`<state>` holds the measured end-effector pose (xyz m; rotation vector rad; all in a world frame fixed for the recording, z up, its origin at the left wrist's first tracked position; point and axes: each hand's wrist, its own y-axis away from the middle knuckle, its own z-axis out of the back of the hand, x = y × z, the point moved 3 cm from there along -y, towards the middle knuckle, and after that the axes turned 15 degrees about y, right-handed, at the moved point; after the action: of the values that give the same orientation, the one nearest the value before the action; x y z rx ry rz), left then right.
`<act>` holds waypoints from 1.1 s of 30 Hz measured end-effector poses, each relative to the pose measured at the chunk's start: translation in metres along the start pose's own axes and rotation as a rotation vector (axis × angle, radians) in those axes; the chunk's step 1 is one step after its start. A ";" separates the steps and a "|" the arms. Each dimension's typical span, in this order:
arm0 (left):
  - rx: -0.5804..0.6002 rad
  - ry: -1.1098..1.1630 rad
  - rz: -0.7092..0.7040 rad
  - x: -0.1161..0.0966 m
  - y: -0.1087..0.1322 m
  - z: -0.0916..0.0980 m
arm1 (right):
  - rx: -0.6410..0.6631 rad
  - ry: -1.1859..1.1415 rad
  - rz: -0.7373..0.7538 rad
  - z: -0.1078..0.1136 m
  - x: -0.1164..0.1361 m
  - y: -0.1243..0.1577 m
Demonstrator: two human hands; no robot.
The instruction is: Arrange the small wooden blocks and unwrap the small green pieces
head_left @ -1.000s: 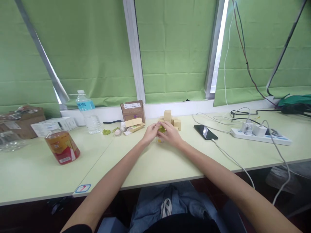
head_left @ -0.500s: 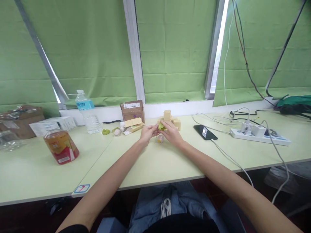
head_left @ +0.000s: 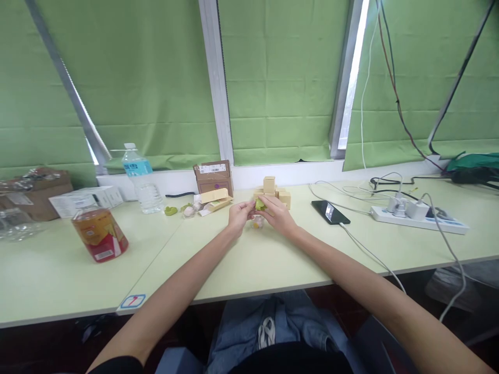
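Observation:
Both my hands meet over the middle of the pale green desk [head_left: 253, 259]. My left hand [head_left: 238, 216] and my right hand [head_left: 277, 214] pinch a small yellow-green piece [head_left: 259, 205] between their fingertips, held a little above the desk. Under it lies a small clear object with an orange spot [head_left: 257, 222]. Just behind my hands is a cluster of pale wooden blocks [head_left: 275, 191], one standing on top.
Left: a red-labelled jar [head_left: 100, 235], a water bottle [head_left: 139, 179], small green bits [head_left: 170, 211], an open tan carton [head_left: 215, 200], a brown box [head_left: 213, 177]. Right: a black phone [head_left: 330, 212] on a cable, a white power strip [head_left: 419, 217] with plugs and trailing wires.
My hands have shifted only slightly; the yellow-green piece shows a little more between the fingertips. Nothing else on the desk has moved.

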<state>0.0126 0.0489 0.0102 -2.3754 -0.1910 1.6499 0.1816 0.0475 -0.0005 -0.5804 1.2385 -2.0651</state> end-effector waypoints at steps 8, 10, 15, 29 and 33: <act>-0.042 0.001 -0.066 0.002 0.004 -0.004 | -0.018 0.003 -0.002 -0.003 0.005 -0.001; -0.025 0.000 -0.071 0.003 0.006 -0.008 | -0.007 0.004 -0.011 -0.002 0.004 -0.001; 0.002 -0.013 -0.108 0.000 0.007 -0.013 | 0.016 0.006 0.009 -0.001 0.005 -0.001; 0.019 0.019 -0.089 0.000 0.007 -0.015 | -0.008 -0.001 -0.038 -0.001 0.002 -0.001; -0.002 0.007 -0.059 0.000 0.009 -0.014 | -0.008 0.009 -0.034 -0.001 0.003 0.000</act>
<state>0.0256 0.0389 0.0122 -2.3540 -0.2588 1.6155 0.1789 0.0467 -0.0006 -0.5998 1.2510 -2.0940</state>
